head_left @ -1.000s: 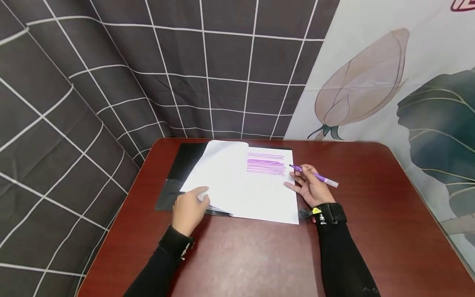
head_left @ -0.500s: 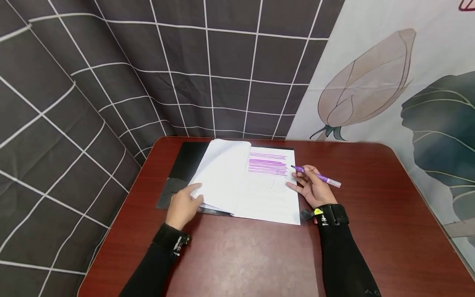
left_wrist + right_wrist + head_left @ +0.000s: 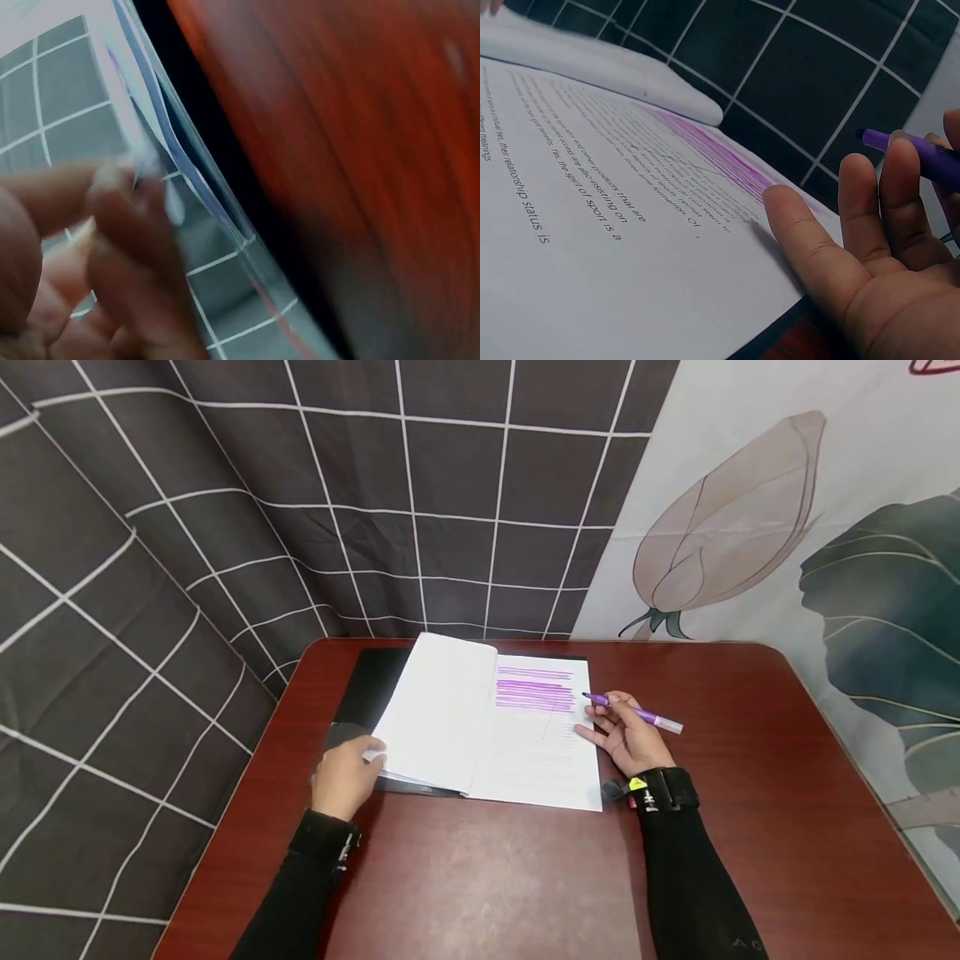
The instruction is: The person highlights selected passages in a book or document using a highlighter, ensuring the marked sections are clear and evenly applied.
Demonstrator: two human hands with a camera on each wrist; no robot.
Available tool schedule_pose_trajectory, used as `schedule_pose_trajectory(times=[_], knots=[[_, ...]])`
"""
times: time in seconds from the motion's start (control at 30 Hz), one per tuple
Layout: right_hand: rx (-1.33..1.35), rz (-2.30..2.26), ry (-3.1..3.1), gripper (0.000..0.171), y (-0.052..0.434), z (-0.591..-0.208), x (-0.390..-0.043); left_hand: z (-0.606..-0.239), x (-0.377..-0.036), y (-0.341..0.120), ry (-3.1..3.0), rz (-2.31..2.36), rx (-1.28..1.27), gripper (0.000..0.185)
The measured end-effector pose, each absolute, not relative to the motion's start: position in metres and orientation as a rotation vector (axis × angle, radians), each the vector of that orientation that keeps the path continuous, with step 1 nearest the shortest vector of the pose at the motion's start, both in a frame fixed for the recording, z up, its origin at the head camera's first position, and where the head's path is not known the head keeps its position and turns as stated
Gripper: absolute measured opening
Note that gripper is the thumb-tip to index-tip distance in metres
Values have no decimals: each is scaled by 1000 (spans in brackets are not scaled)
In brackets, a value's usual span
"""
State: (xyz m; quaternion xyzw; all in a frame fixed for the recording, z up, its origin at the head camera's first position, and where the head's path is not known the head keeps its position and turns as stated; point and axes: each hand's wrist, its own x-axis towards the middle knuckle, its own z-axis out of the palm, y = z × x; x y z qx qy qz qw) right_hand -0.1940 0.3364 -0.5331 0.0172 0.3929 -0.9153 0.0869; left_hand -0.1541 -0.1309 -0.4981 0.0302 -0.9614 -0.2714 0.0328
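Observation:
An open document of printed pages [image 3: 532, 768] lies in a dark folder [image 3: 372, 681]; purple lines mark the upper text of its right page. At the lower left corner of the turned white page [image 3: 442, 718], my left hand [image 3: 342, 778] pinches the sheet between thumb and fingers. The left wrist view shows those fingers [image 3: 127, 247] at the paper's edge, somewhat blurred. My right hand [image 3: 633, 742] holds a purple highlighter [image 3: 651, 718] beside the right page, its uncapped tip pointing left. In the right wrist view, the little finger is extended near the printed text [image 3: 570, 180].
The pages and folder lie toward the back of a reddish-brown table [image 3: 510, 868]. Behind and to the left hangs a dark cloth with a white grid [image 3: 450, 468]. A white cloth with a flower print [image 3: 720, 535] hangs at the right.
My left hand has moved left and slightly down, taking the turned page's corner with it, so that page lies flatter over the left side. The right hand keeps its hold on the highlighter.

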Motion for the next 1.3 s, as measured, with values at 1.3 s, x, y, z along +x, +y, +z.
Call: schedule_pose_trajectory(times=[1.3], knots=[[312,-2409,1886,17,278,-505,-210,-525,-203,17,-2962,-254,-1066,57]])
